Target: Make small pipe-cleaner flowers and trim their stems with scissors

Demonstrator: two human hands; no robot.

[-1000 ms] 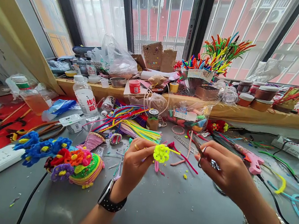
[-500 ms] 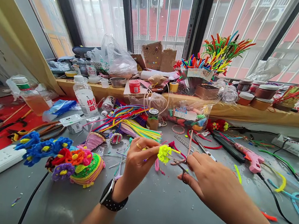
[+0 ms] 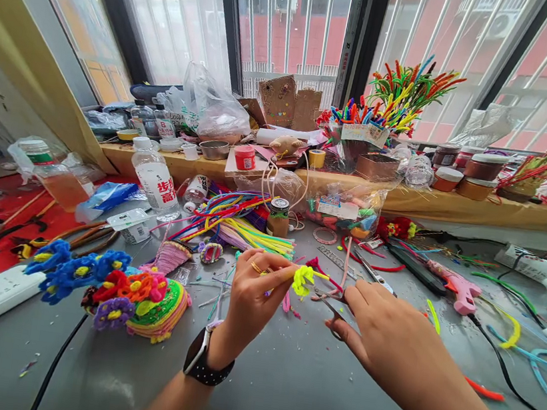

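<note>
My left hand (image 3: 254, 293) pinches a small yellow pipe-cleaner flower (image 3: 302, 279) by its stem, a little above the grey table (image 3: 280, 387). My right hand (image 3: 378, 326) grips small scissors (image 3: 329, 301), whose blades point left at the flower's base. A black watch sits on my left wrist. A finished bouquet of blue, red, orange and purple pipe-cleaner flowers (image 3: 112, 284) lies to the left of my hands.
Loose pipe cleaners (image 3: 238, 224) lie piled behind my hands, beside a water bottle (image 3: 153, 176) and a small jar (image 3: 278, 218). A pink glue gun (image 3: 457, 286) with a black cord lies at the right. The window ledge (image 3: 405, 199) holds jars, bags and a pipe-cleaner bunch (image 3: 403, 98).
My right hand came in from the right with the scissors and brought the blades up to the yellow flower. My left hand has tilted the flower slightly.
</note>
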